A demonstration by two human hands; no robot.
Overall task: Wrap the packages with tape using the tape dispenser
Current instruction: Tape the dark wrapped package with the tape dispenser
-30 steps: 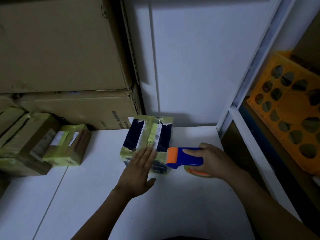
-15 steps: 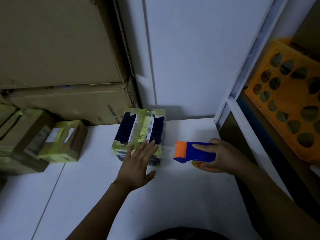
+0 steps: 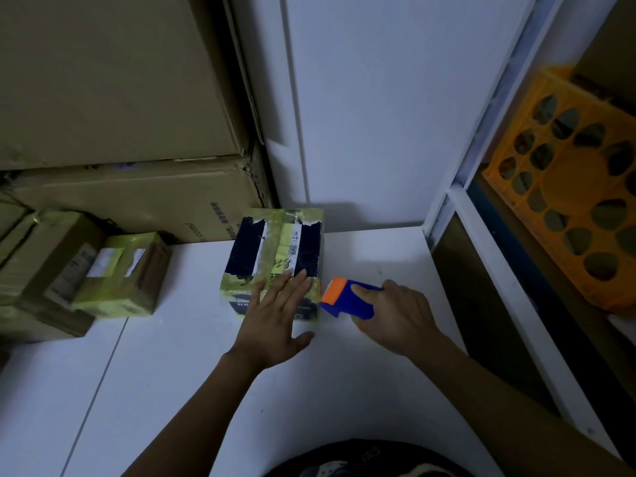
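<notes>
Looks like mid-wrap on the package: sits on the worktop under the fingertips of the left hand, spread flat, pressing the near top edge. Next, probably: lay the tape dispenser against the box and draw tape across while holding it down. Lies just right of the left hand, beside the package's near corner, gripped from above by the right hand, fingers curled round it. Well left of both hands, other taped packages.

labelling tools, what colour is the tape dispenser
Blue with an orange front end, the tape dispenser; head view.
</notes>
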